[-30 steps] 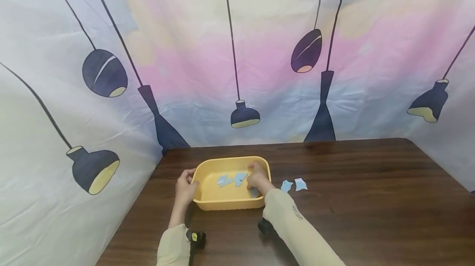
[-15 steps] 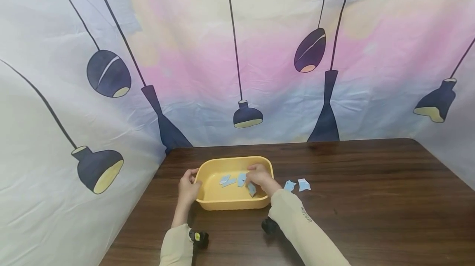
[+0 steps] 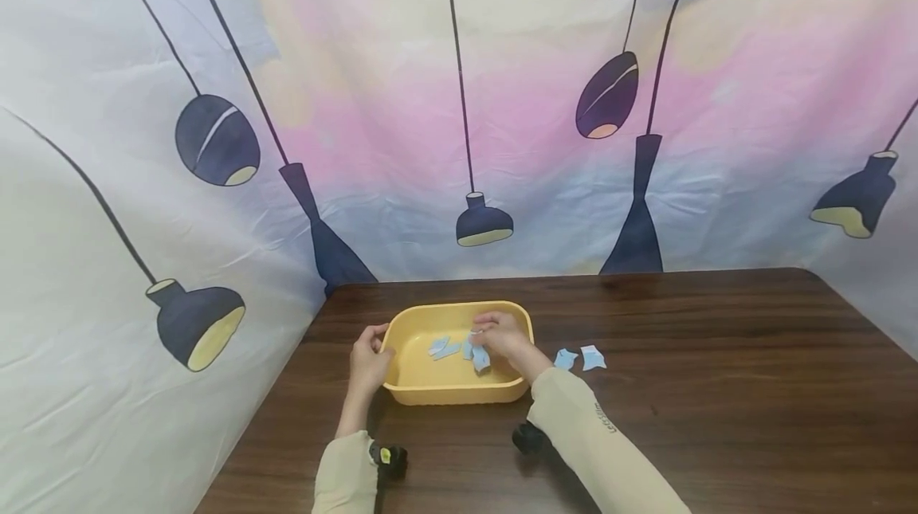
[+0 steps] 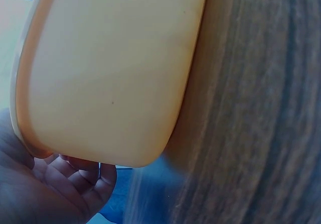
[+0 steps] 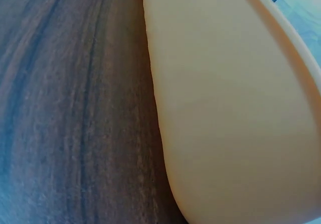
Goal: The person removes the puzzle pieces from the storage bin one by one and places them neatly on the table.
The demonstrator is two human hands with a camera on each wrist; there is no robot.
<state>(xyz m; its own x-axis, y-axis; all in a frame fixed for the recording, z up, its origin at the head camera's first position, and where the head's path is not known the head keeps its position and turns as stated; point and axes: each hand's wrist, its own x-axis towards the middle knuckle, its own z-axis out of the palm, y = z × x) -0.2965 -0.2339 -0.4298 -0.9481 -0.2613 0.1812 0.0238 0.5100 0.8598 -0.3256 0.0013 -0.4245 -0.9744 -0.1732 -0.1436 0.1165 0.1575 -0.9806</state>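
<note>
"Okay, quick one: left hand (image 3: 367,366), what's it got?"

"Left end of the yellow tub (image 3: 459,396). Thumb at the rim, fingers curled round the outside; left wrist view shows them bent by the end wall. Holding, yes."

"And the right hand (image 3: 502,335)?"

"Reaches over the tub's right side, down inside. Fingers bent, tips at a light-blue paper piece (image 3: 468,349). Pinching or only touching? Can't tell, nor how wide the fingers are spread."

"Right wrist view help?"

"Mostly tub wall and wood grain."

"Other pieces?"

"In the tub, a bigger scrap (image 3: 481,359) lies just beside that one, nearer the person. Left of those, a narrow strip (image 3: 448,352) with a small scrap (image 3: 438,345) right by it."

"Outside?"

"Two on the table (image 3: 717,386), right of the tub and apart from it: a jagged scrap (image 3: 565,359), then a squarish scrap (image 3: 593,358) near it."

"Tub upright?"

"Upright, toward the table's left side."

"Rest, fast."

"Cream sleeves (image 3: 610,442), black wrist camera (image 3: 391,460) on the left, backdrop (image 3: 402,131) printed with dark hanging lamps behind. Next."
</note>
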